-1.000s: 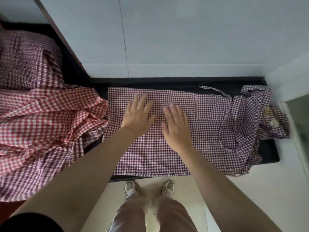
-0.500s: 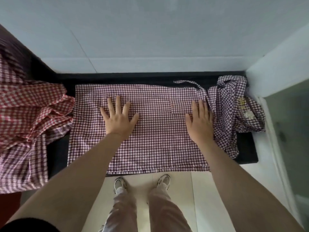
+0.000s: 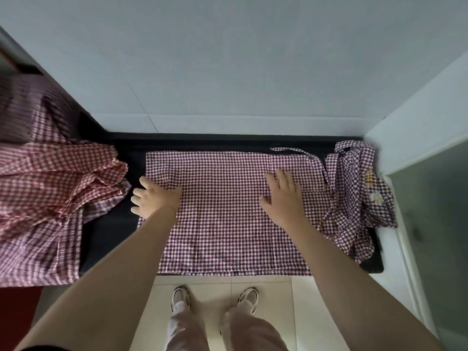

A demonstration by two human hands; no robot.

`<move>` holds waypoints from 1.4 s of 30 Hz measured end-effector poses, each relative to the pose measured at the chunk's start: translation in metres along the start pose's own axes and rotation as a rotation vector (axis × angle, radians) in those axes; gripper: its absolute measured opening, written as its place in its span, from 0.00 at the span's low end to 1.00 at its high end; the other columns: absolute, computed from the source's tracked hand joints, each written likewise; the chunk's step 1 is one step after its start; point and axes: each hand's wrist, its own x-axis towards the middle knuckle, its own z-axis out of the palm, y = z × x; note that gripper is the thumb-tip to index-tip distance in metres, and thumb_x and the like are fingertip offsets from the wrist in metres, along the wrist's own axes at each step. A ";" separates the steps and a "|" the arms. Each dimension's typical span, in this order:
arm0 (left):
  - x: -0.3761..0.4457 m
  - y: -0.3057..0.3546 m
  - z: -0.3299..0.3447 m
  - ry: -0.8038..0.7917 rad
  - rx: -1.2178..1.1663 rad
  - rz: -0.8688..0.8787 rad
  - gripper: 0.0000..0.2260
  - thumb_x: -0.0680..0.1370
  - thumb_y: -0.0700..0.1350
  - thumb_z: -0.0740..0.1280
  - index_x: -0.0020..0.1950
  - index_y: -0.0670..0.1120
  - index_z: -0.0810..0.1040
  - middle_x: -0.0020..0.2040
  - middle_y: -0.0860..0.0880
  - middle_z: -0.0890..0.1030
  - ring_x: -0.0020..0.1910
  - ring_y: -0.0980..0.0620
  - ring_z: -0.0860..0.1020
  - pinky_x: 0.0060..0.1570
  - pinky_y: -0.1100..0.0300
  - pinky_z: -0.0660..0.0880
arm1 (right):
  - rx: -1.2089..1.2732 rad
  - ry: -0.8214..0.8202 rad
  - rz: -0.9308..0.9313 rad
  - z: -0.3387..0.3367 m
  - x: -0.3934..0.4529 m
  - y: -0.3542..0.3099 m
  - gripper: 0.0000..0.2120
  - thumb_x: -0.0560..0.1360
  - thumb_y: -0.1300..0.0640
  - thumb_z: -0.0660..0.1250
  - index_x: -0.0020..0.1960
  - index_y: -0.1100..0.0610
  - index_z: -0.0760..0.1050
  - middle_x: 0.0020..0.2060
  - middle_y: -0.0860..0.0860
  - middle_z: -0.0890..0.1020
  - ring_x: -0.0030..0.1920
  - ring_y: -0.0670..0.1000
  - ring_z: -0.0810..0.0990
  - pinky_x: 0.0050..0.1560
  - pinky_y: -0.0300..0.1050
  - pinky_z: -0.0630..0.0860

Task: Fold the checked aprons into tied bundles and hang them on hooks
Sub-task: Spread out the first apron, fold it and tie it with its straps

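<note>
— Where is the apron (image 3: 228, 211) placed?
— It is spread flat on the dark counter (image 3: 111, 231), and its bunched bib end (image 3: 354, 188) is piled at the right.
— How are the hands kept?
— The left hand (image 3: 154, 198) is laid at the left edge of the apron, and its fingers are curled over that edge; whether the cloth is really pinched cannot be told. The right hand (image 3: 283, 196) is pressed flat on the cloth, fingers straight and released.
— What is seen at the left?
— A heap of red checked aprons (image 3: 55, 178) is lying there.

A home kitchen or utility corner: black countertop (image 3: 109, 239), tiled wall (image 3: 228, 72), tiled floor (image 3: 304, 312).
</note>
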 end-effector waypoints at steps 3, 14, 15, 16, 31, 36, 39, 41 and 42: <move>0.021 -0.005 -0.011 -0.128 -0.229 -0.134 0.41 0.67 0.61 0.73 0.70 0.39 0.64 0.66 0.40 0.75 0.65 0.38 0.73 0.68 0.43 0.65 | -0.028 -0.092 -0.039 0.014 -0.005 -0.023 0.40 0.76 0.30 0.59 0.81 0.44 0.47 0.81 0.53 0.43 0.80 0.62 0.39 0.76 0.66 0.43; 0.033 -0.046 -0.063 0.000 -0.203 0.496 0.08 0.80 0.42 0.61 0.58 0.45 0.71 0.39 0.47 0.78 0.38 0.44 0.77 0.33 0.55 0.70 | 0.025 -0.128 0.142 0.015 -0.008 -0.070 0.45 0.73 0.32 0.66 0.80 0.41 0.46 0.81 0.53 0.44 0.79 0.64 0.40 0.75 0.72 0.48; 0.038 -0.053 -0.071 0.078 -0.176 0.537 0.08 0.80 0.41 0.60 0.59 0.45 0.71 0.39 0.47 0.77 0.35 0.45 0.76 0.31 0.56 0.67 | 0.021 -0.130 0.142 0.018 -0.009 -0.084 0.45 0.73 0.32 0.66 0.80 0.41 0.45 0.81 0.53 0.43 0.79 0.64 0.40 0.75 0.72 0.48; 0.043 -0.058 -0.078 0.136 -0.162 0.571 0.08 0.80 0.40 0.59 0.59 0.45 0.71 0.40 0.46 0.78 0.34 0.45 0.74 0.31 0.56 0.65 | 0.016 -0.128 0.135 0.020 -0.010 -0.096 0.45 0.73 0.32 0.66 0.80 0.41 0.45 0.81 0.54 0.43 0.79 0.65 0.41 0.74 0.73 0.48; 0.057 -0.111 -0.058 -0.404 0.651 0.902 0.48 0.71 0.69 0.69 0.81 0.60 0.42 0.81 0.46 0.38 0.79 0.36 0.39 0.73 0.33 0.51 | -0.008 -0.168 0.010 0.046 -0.015 -0.206 0.44 0.75 0.31 0.63 0.81 0.43 0.43 0.81 0.53 0.40 0.79 0.63 0.38 0.76 0.67 0.46; 0.068 -0.092 -0.061 -0.359 0.783 0.844 0.57 0.67 0.65 0.75 0.80 0.57 0.38 0.81 0.43 0.37 0.78 0.33 0.39 0.75 0.34 0.49 | 0.038 -0.117 0.026 0.031 -0.029 -0.167 0.39 0.78 0.38 0.64 0.81 0.47 0.51 0.81 0.56 0.50 0.80 0.60 0.47 0.77 0.59 0.51; 0.065 -0.064 -0.066 -0.286 0.879 0.798 0.47 0.73 0.57 0.73 0.82 0.51 0.47 0.81 0.39 0.44 0.78 0.32 0.42 0.75 0.34 0.50 | 0.065 0.178 0.004 0.013 -0.030 -0.147 0.27 0.80 0.51 0.65 0.76 0.55 0.65 0.76 0.57 0.64 0.77 0.57 0.60 0.76 0.53 0.59; 0.054 -0.048 -0.065 -0.241 0.883 0.799 0.39 0.77 0.58 0.68 0.81 0.47 0.54 0.81 0.38 0.45 0.79 0.34 0.43 0.76 0.36 0.50 | 0.045 0.385 0.041 0.001 -0.029 -0.130 0.21 0.78 0.58 0.66 0.70 0.58 0.71 0.70 0.57 0.71 0.72 0.57 0.68 0.72 0.54 0.66; 0.045 -0.039 -0.062 -0.219 0.846 0.814 0.37 0.78 0.59 0.66 0.80 0.46 0.56 0.81 0.38 0.46 0.79 0.35 0.44 0.76 0.37 0.51 | 0.051 0.472 0.069 -0.005 -0.029 -0.119 0.19 0.76 0.59 0.67 0.67 0.58 0.73 0.67 0.58 0.73 0.69 0.58 0.70 0.70 0.55 0.69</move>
